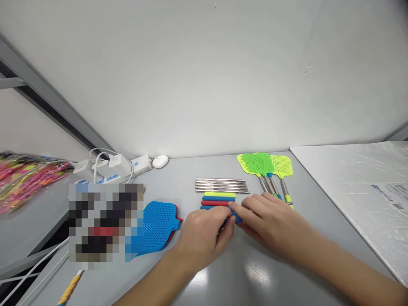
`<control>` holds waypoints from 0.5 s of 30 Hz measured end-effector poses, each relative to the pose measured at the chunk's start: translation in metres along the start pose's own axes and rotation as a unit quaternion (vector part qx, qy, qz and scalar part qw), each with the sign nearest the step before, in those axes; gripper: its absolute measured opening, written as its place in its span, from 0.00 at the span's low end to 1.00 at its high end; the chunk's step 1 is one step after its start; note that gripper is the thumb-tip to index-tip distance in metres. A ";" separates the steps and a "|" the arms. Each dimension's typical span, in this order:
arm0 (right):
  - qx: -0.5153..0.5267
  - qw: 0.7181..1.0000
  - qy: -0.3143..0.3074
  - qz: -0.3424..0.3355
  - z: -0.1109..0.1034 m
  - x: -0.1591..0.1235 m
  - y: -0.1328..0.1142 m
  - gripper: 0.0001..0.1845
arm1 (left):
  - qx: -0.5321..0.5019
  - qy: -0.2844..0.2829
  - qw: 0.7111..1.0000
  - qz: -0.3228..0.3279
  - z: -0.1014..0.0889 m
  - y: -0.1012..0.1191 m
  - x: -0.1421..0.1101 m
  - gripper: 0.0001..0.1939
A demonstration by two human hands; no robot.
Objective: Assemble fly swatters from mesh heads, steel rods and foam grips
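Note:
My left hand (204, 233) and my right hand (270, 219) meet at the middle of the table, fingers closed around a blue handle (238, 218). Most of that handle is hidden by the fingers. Just beyond them lie several colored handles side by side: a yellow-green handle (219, 194), a red handle (215, 203) and blue ones. Farther back is a row of several silver metal rods (219, 185). To the left of my left hand, blue fly swatter heads (156, 225) are stacked, with a red edge showing beneath.
Green and yellow fly swatters (259, 163) with metal shafts lie at the back right. A white wrapped board (353, 182) covers the right side. Back left are a power strip (142, 165) with chargers and a white oval device (160, 161). Pink packaged items (28, 178) lie far left.

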State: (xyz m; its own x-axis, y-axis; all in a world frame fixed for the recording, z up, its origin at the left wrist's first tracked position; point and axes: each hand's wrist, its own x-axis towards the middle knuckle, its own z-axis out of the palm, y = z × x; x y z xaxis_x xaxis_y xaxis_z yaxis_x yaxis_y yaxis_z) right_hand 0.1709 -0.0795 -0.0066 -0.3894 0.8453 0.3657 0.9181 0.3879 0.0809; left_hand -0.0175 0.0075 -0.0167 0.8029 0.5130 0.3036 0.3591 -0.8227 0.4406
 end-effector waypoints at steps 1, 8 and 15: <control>-0.011 1.000 0.012 0.006 -0.002 0.001 0.004 0.12 | 0.009 0.015 1.000 -0.006 -0.001 -0.002 0.000 0.11; 0.004 0.999 0.032 0.011 -0.010 -0.004 0.033 0.13 | -0.018 0.088 0.996 -0.011 -0.005 -0.013 -0.002 0.05; 0.018 1.000 -0.002 0.002 0.003 -0.005 0.023 0.13 | -0.126 0.124 0.982 -0.063 -0.001 -0.009 -0.006 0.04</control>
State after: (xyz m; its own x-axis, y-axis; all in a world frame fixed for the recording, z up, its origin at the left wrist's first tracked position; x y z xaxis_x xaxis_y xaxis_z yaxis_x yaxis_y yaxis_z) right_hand 0.1935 -0.0742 -0.0095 -0.3865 0.8478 0.3631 0.9162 0.3981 0.0458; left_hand -0.0261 0.0116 -0.0219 0.6069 0.6774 0.4158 0.2938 -0.6773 0.6745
